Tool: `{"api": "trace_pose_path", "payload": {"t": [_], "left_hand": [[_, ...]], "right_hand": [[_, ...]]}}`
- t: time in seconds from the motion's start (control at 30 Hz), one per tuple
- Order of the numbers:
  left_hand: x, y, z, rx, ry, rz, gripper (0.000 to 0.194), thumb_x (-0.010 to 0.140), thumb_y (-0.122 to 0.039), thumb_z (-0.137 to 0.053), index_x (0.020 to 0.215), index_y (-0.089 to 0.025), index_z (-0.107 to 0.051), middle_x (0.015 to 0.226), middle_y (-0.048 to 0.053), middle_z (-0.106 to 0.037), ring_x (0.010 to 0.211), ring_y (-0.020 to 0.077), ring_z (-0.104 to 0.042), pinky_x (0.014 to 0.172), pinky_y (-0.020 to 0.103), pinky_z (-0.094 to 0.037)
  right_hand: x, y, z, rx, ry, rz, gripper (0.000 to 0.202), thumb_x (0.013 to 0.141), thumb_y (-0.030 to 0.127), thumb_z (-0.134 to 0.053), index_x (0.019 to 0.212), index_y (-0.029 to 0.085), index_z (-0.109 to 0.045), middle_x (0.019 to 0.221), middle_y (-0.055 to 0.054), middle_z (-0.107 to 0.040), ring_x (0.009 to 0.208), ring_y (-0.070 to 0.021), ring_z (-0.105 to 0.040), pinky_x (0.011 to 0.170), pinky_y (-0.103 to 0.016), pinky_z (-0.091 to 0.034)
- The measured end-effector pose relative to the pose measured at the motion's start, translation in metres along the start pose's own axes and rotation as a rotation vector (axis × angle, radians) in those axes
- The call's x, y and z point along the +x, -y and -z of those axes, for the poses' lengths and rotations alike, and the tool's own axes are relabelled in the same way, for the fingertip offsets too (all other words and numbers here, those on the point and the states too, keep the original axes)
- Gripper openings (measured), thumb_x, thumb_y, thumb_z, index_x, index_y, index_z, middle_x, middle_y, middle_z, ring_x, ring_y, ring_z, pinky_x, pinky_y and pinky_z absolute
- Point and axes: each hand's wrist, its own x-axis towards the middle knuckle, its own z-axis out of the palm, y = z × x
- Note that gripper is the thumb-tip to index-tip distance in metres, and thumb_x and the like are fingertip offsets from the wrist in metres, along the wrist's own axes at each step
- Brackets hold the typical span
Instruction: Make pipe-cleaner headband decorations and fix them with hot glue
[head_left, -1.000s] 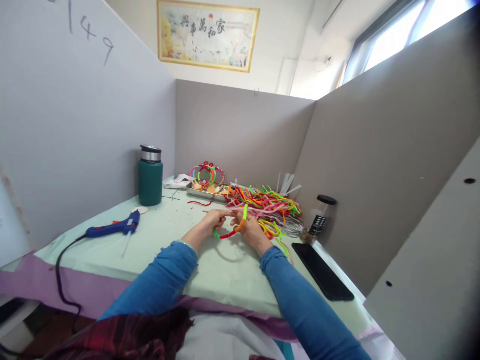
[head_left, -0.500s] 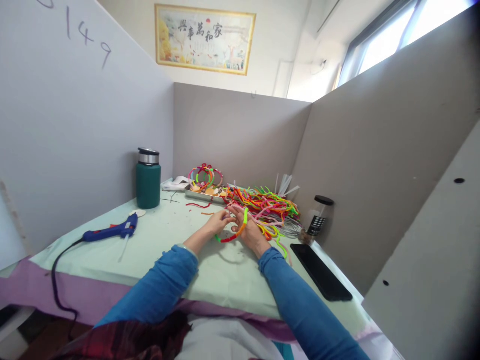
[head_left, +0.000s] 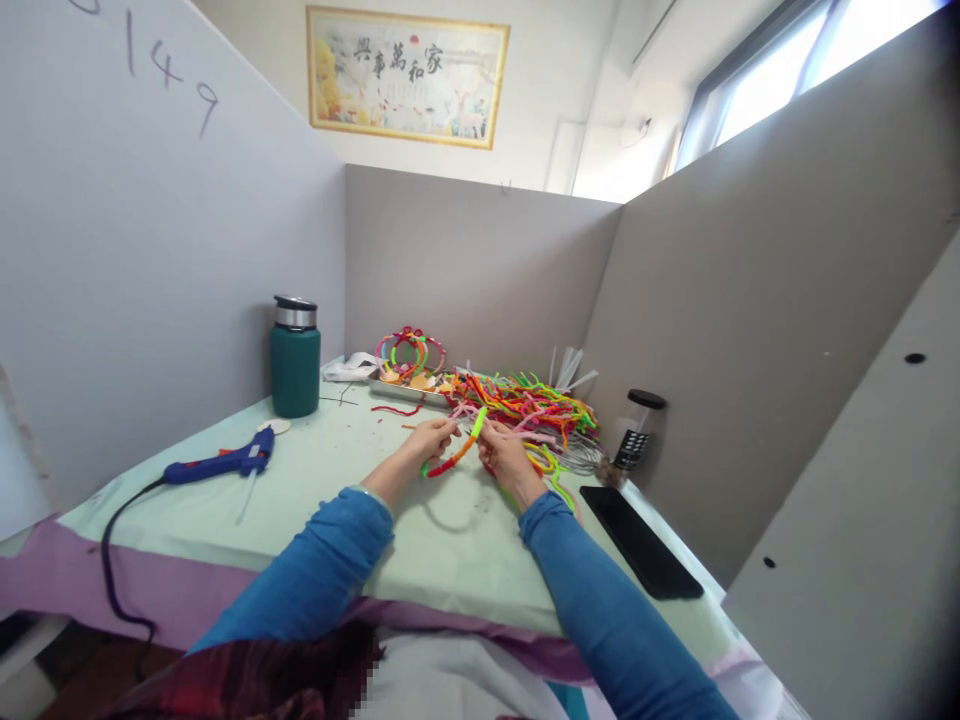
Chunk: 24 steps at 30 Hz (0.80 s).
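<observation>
- My left grip [head_left: 435, 442] is closed, thumb and fingers together on the fuzzy ring [head_left: 464, 450].
- My right grip [head_left: 507, 456] is closed too, fingers curled in at the ring's bright green part; I cannot tell whether it also pinches a pink stem.
- The ring, in green, orange and red, is between my hands, above the bench [head_left: 300, 510].
- Beyond my hands, a shallow metal tray [head_left: 405, 391] holds pale round pieces, with finished-looking coloured rings [head_left: 409, 352] standing over it.
- Beside the tray lies a heap of fuzzy stems [head_left: 536, 402] in red, pink, orange and green, with white strips [head_left: 573, 370] sticking up behind.
- On my right stands a clear jar [head_left: 631, 446] with a black lid and something brown at its base; a black phone [head_left: 641, 542] lies nearer me.
- On my left are a green bottle [head_left: 295, 370], upright with its lid on, and a blue glue gun [head_left: 217, 466], its cord trailing off the edge.
- A pale green cover lies over purple cloth on the bench.
- Grey panels [head_left: 480, 270] surround me, with a framed picture [head_left: 409, 78] and a window [head_left: 772, 95] above.
</observation>
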Motion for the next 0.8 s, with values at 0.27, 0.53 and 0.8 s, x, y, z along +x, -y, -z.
{"api": "trace_pose_path", "payload": {"t": [0.27, 0.53, 0.8], "left_hand": [[-0.015, -0.007, -0.005, -0.002, 0.239, 0.04, 0.037, 0.073, -0.052, -0.063, 0.068, -0.016, -0.054, 0.049, -0.007, -0.032, 0.037, 0.0046, -0.021, 0.037, 0.021, -0.012], [-0.025, -0.015, -0.009, 0.049, 0.319, -0.028, 0.035, 0.074, -0.047, -0.062, 0.06, -0.017, -0.049, 0.047, -0.006, -0.032, 0.038, 0.0054, -0.02, 0.037, 0.023, -0.012], [-0.032, -0.019, -0.015, 0.072, 0.419, -0.026, 0.04, 0.072, -0.054, -0.063, 0.067, -0.015, -0.057, 0.047, -0.007, -0.029, 0.038, 0.0046, -0.019, 0.039, 0.023, -0.009]], "right_hand": [[0.002, -0.003, -0.004, -0.037, 0.037, 0.089, 0.037, 0.063, 0.036, -0.074, 0.095, 0.02, -0.066, 0.057, 0.004, -0.055, 0.046, -0.0076, -0.041, 0.042, -0.021, -0.029], [0.0, -0.004, -0.001, -0.113, 0.005, 0.099, 0.033, 0.068, 0.047, -0.071, 0.082, 0.018, -0.065, 0.06, 0.003, -0.057, 0.045, -0.0075, -0.042, 0.042, -0.021, -0.03], [0.006, -0.007, 0.002, -0.084, -0.079, 0.003, 0.044, 0.066, 0.061, -0.067, 0.067, 0.018, -0.058, 0.043, 0.006, -0.045, 0.036, -0.0083, -0.036, 0.035, -0.022, -0.024]]}}
